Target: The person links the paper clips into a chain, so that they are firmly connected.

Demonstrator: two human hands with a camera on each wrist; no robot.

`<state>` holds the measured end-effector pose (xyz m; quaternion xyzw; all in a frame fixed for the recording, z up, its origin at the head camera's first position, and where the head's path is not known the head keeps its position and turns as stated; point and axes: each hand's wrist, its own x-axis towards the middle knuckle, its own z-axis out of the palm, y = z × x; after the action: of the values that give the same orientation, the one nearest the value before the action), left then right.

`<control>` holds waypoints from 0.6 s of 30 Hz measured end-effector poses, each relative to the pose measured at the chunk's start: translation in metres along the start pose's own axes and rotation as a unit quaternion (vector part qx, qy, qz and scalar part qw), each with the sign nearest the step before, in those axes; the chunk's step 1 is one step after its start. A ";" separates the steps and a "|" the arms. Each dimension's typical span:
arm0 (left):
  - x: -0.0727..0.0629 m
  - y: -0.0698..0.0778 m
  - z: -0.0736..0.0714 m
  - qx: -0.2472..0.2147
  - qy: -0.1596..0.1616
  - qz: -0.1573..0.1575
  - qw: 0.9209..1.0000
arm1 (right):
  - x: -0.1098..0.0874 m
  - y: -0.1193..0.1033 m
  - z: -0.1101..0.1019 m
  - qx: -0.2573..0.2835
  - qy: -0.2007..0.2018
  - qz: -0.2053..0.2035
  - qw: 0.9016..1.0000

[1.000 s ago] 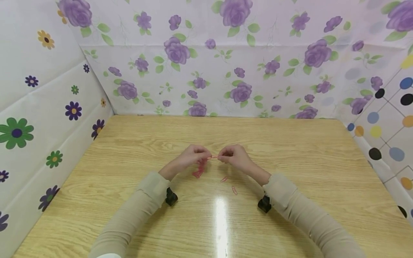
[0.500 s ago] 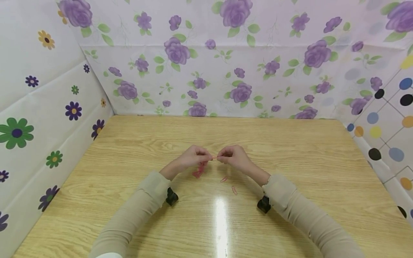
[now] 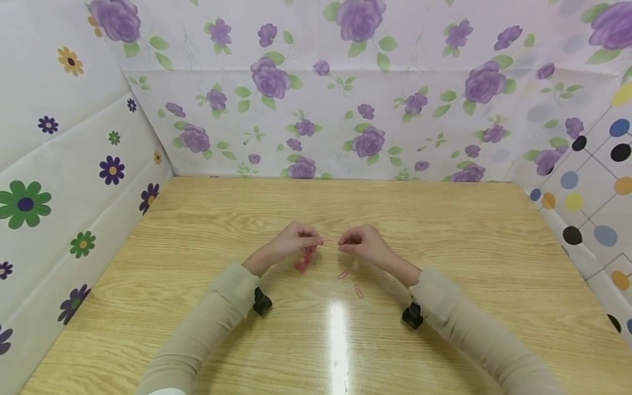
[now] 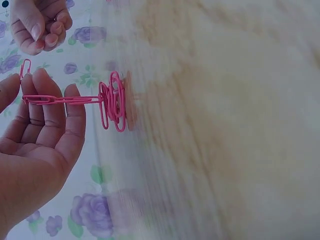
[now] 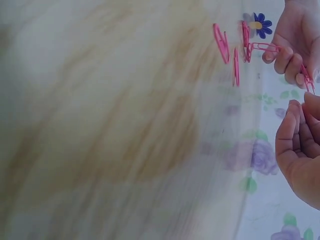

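Paperclips (image 3: 359, 291): two lie loose near one chain (image 4: 103, 100).

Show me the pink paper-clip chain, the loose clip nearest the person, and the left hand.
Pink paper-clip chain (image 4: 75, 100): left wrist view, its straight run.
Nearest loose clip (image 3: 359, 291): head view, its middle.
Left hand (image 3: 295, 239): head view, the hand's middle.

The left hand (image 5: 296, 35) holds a chain of pink paperclips (image 5: 246, 40) (two loose clips (image 5: 220, 44) lie nearby on the table (image 5: 100, 125)), and the right hand (image 5: 302, 155) sits just beside the chain's end clip (image 5: 306, 78).
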<state>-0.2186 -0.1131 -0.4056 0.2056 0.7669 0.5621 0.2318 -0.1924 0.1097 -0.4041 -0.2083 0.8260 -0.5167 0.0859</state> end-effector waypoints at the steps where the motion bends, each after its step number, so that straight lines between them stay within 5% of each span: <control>1: 0.000 0.000 0.000 0.000 0.001 0.001 1.000 | -0.003 -0.004 -0.001 -0.003 -0.002 0.001 1.000; 18: 0.002 0.000 0.000 -0.019 0.010 -0.022 1.000 | -0.028 0.022 -0.013 -0.055 -0.125 -0.028 0.990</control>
<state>-0.2199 -0.1118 -0.4061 0.1786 0.7624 0.5738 0.2399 -0.1773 0.1408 -0.4198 -0.2990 0.8296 -0.4428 0.1623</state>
